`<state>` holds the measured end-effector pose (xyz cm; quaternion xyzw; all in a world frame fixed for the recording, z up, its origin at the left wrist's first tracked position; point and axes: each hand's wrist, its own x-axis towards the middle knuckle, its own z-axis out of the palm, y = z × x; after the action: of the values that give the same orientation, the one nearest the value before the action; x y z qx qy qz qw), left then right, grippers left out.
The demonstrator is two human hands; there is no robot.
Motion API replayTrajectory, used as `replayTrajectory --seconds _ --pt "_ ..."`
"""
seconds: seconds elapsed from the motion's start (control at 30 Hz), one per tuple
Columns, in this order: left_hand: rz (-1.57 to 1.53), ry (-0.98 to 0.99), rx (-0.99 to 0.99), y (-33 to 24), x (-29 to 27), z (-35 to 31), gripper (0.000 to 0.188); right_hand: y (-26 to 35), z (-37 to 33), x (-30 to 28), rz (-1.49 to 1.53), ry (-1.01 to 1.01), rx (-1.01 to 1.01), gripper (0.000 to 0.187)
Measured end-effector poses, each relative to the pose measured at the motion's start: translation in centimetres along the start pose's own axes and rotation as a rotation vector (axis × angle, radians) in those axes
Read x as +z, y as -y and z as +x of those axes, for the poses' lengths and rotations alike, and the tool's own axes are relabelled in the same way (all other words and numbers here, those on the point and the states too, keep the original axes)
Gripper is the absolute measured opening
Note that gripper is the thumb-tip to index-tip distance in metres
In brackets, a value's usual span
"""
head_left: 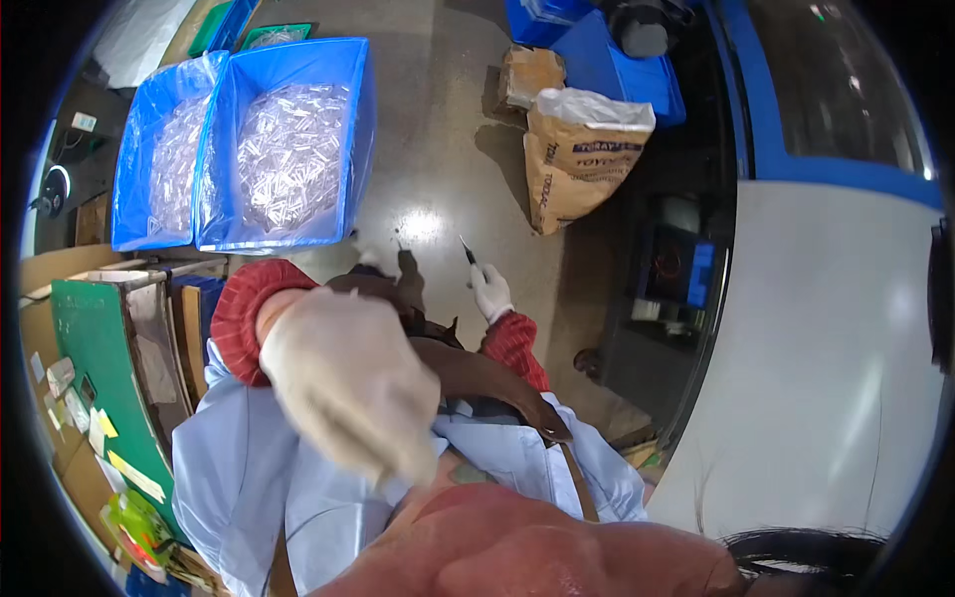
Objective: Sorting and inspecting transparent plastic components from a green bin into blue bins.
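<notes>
My left hand [348, 383], in a whitish glove, is raised close to the camera in front of my chest. It is blurred, and its fingers are too smeared to make out. Lower and farther away, my right hand [490, 293] wears a white glove and is closed around a slim knife-like tool [470, 254]. That tool has a dark handle and a thin tip pointing away from me, over the grey floor [423, 189]. Red knitted cuffs [249, 318] show at both wrists, beyond light blue sleeves.
Two blue bins [363, 139] lined with clear plastic hold many small clear pieces, ahead on the left. A brown paper sack [572, 164] stands ahead right beside a cardboard box [530, 78]. A green board [99, 328] is at left, a white machine panel [816, 368] at right.
</notes>
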<state>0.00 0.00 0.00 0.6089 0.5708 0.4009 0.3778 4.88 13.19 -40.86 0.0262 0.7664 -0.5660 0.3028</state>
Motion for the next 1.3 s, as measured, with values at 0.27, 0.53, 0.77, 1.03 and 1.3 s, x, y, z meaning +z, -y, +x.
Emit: replayTrajectory --seconds 0.27,0.53,0.77,1.03,1.3 --pt "-0.882 -1.581 -0.438 29.3 -2.3 6.1 0.024 7.8 9.2 -29.5 0.093 -0.012 -0.059 0.019" --pt "-0.896 -2.237 -0.482 29.9 -9.3 10.5 0.024 14.5 27.6 -42.0 0.416 0.891 -0.134 0.011" --pt "-0.898 -3.223 -0.677 26.8 -5.6 20.6 0.027 30.7 36.1 -35.0 -0.445 0.762 -0.107 0.016" --pt "0.077 -1.865 -3.288 19.6 2.7 19.7 0.071 32.2 31.4 -23.0 -0.503 1.079 -0.099 0.021" --pt "-0.303 -1.379 -2.794 21.3 6.2 13.9 0.019 31.7 32.9 -23.9 -0.474 1.116 0.005 0.024"
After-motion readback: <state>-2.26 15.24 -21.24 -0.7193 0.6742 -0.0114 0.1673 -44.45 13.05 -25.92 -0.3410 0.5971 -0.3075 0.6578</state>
